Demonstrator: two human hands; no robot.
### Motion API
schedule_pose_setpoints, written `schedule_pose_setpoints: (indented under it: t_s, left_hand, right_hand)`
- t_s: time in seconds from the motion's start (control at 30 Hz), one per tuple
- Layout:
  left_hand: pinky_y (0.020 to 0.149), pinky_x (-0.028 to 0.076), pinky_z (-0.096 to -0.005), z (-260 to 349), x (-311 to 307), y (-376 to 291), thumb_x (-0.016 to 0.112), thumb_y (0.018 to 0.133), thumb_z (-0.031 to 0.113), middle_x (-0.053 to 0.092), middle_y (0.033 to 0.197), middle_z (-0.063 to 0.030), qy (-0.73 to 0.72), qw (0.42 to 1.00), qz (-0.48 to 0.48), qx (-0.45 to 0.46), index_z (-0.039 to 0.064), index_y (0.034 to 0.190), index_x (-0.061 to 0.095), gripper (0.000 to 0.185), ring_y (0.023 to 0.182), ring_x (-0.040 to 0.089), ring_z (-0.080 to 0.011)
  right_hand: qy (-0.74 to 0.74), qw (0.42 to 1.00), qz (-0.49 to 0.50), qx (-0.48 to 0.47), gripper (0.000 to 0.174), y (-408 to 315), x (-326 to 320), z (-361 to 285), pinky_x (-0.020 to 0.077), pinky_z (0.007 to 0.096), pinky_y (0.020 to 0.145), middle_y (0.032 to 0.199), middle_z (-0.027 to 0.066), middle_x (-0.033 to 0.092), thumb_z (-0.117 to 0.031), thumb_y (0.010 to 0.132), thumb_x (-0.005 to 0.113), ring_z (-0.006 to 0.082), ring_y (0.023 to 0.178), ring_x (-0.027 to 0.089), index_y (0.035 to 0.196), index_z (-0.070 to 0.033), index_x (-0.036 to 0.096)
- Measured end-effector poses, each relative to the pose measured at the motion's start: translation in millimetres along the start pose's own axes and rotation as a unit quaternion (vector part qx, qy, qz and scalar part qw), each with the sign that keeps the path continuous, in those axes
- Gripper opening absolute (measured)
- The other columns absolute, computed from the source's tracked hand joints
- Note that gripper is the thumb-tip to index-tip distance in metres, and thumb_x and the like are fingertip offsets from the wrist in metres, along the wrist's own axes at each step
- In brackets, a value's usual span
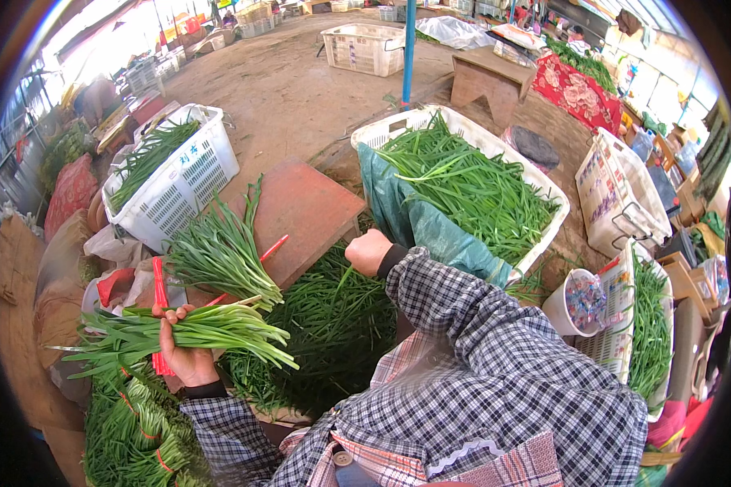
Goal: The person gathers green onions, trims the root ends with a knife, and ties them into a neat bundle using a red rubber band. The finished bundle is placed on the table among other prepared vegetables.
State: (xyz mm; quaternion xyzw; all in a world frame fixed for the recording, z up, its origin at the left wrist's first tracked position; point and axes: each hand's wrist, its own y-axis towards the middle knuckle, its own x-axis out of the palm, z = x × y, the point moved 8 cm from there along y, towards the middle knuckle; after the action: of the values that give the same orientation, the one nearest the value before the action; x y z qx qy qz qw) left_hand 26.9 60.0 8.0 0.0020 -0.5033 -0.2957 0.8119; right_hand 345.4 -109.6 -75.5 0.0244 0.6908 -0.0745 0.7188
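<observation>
My left hand (186,350) is closed around a bunch of green garlic chives (231,332), its pale stem ends pointing right. My right hand (368,252) is a fist above a dark heap of loose chives (335,329), with a green leaf hanging just below its fingers. Another loose bunch (225,249) lies on the reddish wooden board (310,207), beyond the left hand. Red ties (159,283) show next to the held bunch, and a red strip (274,248) lies on the board. Bundles bound with red bands (152,435) are piled at lower left.
A white crate (554,234) with loose chives and green cloth stands ahead on the right; another white crate (219,164) stands at left. A white bucket (557,304) and a crate of chives (630,316) are at right. A blue pole (409,55) rises behind.
</observation>
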Motion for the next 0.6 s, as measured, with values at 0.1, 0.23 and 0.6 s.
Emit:
schedule_pose_setpoints:
  t_s: [0.1, 0.23, 0.6]
  left_hand:
    - [0.1, 0.04, -0.037, -9, 0, -6, 0.054, 0.097, 0.015, 0.056, 0.087, -0.0036, 0.055, 0.998, 0.016, -0.018, 0.007, 0.103, 0.053, 0.01, 0.095, 0.053, -0.0197]
    - [0.097, 0.043, -0.0356, -38, -6, -11, 0.056, 0.096, 0.012, 0.06, 0.094, -0.0057, 0.122, 0.983, 0.13, -0.033, 0.006, 0.114, 0.052, 0.02, 0.096, 0.056, -0.0193]
    - [0.098, 0.042, -0.0333, -89, 12, -49, 0.06, 0.095, 0.011, 0.057, 0.117, -0.0036, 0.165, 0.976, 0.117, -0.077, 0.008, 0.127, 0.049, 0.034, 0.107, 0.056, -0.0163]
  right_hand:
    - [0.009, 0.998, 0.06, -0.026, 0.042, -2, -51, -25, 0.048, 0.0427, 0.078, 0.099, 0.0106, 0.068, -0.039, 0.081, 0.069, 0.0285, 0.092, 0.066, 0.107, -0.006, 0.063]
    - [0.299, 0.884, 0.284, -0.219, 0.089, -18, -127, -110, 0.0383, 0.0461, 0.105, 0.136, 0.0219, 0.049, -0.039, 0.072, 0.076, 0.037, 0.124, 0.05, 0.139, 0.004, 0.035]
    - [0.515, 0.833, 0.06, -0.193, 0.065, 17, -64, -169, 0.0528, 0.0421, 0.075, 0.092, 0.0212, 0.067, -0.018, 0.066, 0.077, 0.0325, 0.085, 0.068, 0.122, 0.002, 0.051]
